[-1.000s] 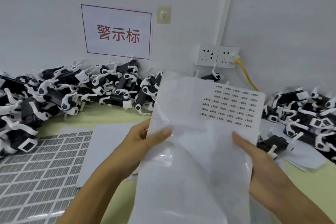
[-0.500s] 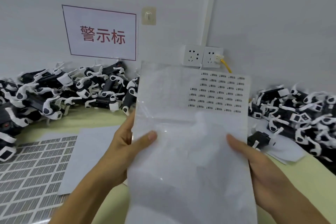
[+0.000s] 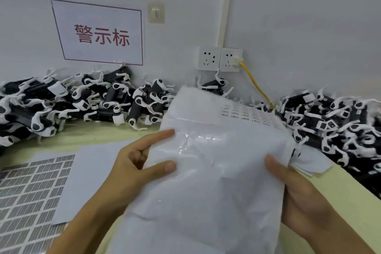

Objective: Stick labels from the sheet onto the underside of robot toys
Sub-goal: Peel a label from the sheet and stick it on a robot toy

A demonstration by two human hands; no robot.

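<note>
Pinching the label sheet [image 3: 216, 171] at its edges, left hand [image 3: 132, 169] and right hand [image 3: 299, 198] sit below a sign [image 3: 99, 33] reading 警示标.

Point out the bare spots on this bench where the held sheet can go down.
Bare pale green table runs as a strip between the left pile of black-and-white robot toys and the flat white paper; that paper also lies flat. Crowded: the right toy pile and the gridded label sheet.

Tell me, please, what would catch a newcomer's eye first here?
The label sheet fills the foreground, held by the left hand and right hand. Heaps of black-and-white robot toys line the wall, under a red-lettered sign.
</note>
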